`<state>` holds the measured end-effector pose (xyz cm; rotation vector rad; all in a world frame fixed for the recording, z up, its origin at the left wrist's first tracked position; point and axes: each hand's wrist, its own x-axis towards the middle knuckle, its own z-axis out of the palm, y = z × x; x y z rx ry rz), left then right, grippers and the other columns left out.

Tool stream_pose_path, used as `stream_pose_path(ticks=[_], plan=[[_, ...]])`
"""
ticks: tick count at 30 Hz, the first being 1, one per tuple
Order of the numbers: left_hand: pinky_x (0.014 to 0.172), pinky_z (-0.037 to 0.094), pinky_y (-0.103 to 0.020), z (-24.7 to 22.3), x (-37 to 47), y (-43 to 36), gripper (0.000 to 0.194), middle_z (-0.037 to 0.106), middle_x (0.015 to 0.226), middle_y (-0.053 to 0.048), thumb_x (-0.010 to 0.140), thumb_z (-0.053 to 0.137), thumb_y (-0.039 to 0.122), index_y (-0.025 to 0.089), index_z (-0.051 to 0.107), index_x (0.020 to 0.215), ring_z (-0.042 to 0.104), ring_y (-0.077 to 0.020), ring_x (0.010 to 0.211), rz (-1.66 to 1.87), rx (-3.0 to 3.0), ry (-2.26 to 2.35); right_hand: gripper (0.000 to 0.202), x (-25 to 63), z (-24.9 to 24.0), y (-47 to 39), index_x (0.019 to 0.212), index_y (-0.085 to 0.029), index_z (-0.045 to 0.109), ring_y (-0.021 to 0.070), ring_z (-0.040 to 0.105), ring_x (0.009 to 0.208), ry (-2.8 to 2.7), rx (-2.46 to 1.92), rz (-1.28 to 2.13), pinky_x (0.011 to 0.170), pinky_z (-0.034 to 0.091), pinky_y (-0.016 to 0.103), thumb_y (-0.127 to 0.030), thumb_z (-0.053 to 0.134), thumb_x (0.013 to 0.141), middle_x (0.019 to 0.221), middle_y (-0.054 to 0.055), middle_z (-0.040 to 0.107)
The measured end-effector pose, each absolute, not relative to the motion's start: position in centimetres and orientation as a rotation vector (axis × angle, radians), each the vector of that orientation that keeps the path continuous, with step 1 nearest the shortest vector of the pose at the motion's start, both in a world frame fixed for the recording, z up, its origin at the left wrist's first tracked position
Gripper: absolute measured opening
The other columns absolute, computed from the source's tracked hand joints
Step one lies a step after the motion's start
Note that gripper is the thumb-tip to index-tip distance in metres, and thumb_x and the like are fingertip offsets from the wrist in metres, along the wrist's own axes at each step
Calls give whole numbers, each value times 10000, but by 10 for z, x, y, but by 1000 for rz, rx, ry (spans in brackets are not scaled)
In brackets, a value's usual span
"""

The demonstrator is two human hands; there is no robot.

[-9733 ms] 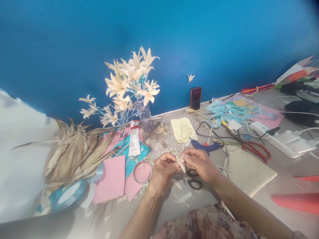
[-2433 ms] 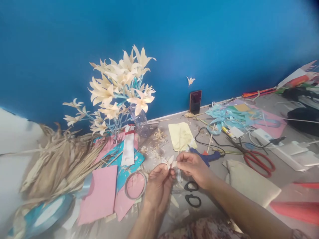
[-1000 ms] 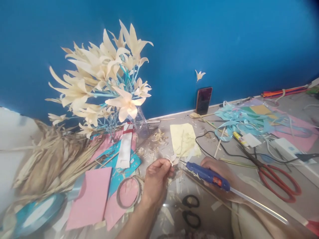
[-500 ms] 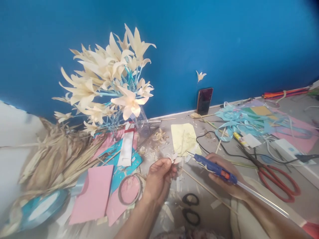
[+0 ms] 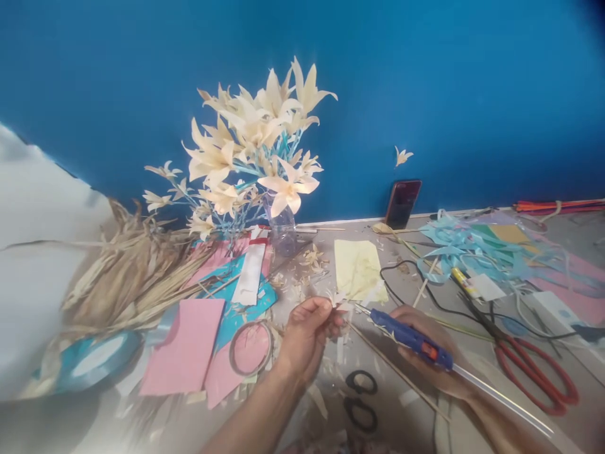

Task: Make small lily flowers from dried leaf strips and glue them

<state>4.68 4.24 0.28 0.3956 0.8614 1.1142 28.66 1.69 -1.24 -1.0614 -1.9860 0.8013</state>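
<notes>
Between the thumb and fingers of my left hand [image 5: 307, 331] is a small pale flower [image 5: 339, 304], partly hidden by the fingertips. My right hand [image 5: 428, 343] is wrapped round a blue hot glue gun [image 5: 406, 335], with a long clear glue stick [image 5: 503, 401] sticking out of its back end. The gun's metal nozzle points left, a short way from the flower; whether they touch is hard to tell. A thin stick [image 5: 401, 372] runs below both hands. Beyond them lies a creased yellow sheet [image 5: 358, 268] with scraps on it.
Cream flowers [image 5: 288, 186] on blue stems stand in a clear vase [image 5: 282, 233]. Left are dried husks [image 5: 120, 271], pink sheets [image 5: 184, 347], a tape roll [image 5: 250, 348] and blue ribbon [image 5: 99, 359]. Right are red-handled scissors [image 5: 536, 372], a black cord [image 5: 439, 302] and a phone [image 5: 403, 203].
The view has shifted, so most things sit further right in the picture. Both hands keep their holds, and the glue gun's nozzle stays close to the flower.
</notes>
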Motion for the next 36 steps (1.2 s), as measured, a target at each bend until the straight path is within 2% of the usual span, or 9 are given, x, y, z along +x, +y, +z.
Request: stream_pose_path(ticks=[4,9,12,15,18,23,27,32,36], plan=[[562,439,-216,0,45,43,254,724,735,-89,679,838,281,124,639,700,604,-126,612,1110,397,876,140,281,-14,18,929,-206,582,203,591,724,-2004,-1051,718,620,457,311,-342,576,893,867,83,627],[556,446,-217,-5,45,45,258,716,726,-78,658,853,260,128,638,710,607,-128,613,1112,355,872,104,281,-13,18,888,-218,592,218,609,754,-1896,-1104,743,652,478,340,-308,627,849,865,76,645],[564,459,-222,-4,47,45,264,728,753,-85,642,863,245,131,636,714,609,-125,607,1083,318,827,149,279,-7,20,887,-225,632,212,617,745,-1623,-1365,900,662,493,342,-365,648,842,874,59,677],[572,463,-223,-1,50,44,265,724,742,-74,640,866,235,138,632,721,611,-124,603,1071,293,785,255,272,1,28,842,-217,648,173,565,645,-1210,-1586,1089,625,477,318,-463,687,791,785,27,662],[574,457,-223,0,53,42,262,720,731,-78,647,860,224,141,622,720,615,-130,610,1060,307,759,320,262,7,39,819,-206,635,149,521,620,-1059,-1528,1248,596,436,296,-491,739,719,780,19,652],[585,464,-235,-4,57,39,235,737,786,-101,675,838,203,143,619,736,616,-136,619,1042,317,747,364,241,13,48,821,-182,612,120,478,578,-1069,-1382,1464,559,382,271,-514,721,716,766,20,642],[580,471,-233,-6,52,42,237,729,764,-92,666,841,195,141,621,736,612,-136,617,1053,312,759,340,237,12,48,802,-177,617,130,488,591,-1144,-1446,1418,578,388,275,-497,703,728,670,0,597],[545,467,-216,-3,27,59,224,701,760,-54,681,823,194,145,610,733,572,-106,584,1246,307,811,338,253,6,51,861,-187,620,141,494,581,-1130,-1512,1308,558,384,288,-502,670,750,714,13,623],[521,456,-195,1,14,69,257,680,744,-24,656,835,184,148,591,731,555,-91,568,1348,279,885,218,270,7,48,789,-220,630,170,518,594,-1435,-1704,951,585,398,316,-433,670,763,669,4,606]])
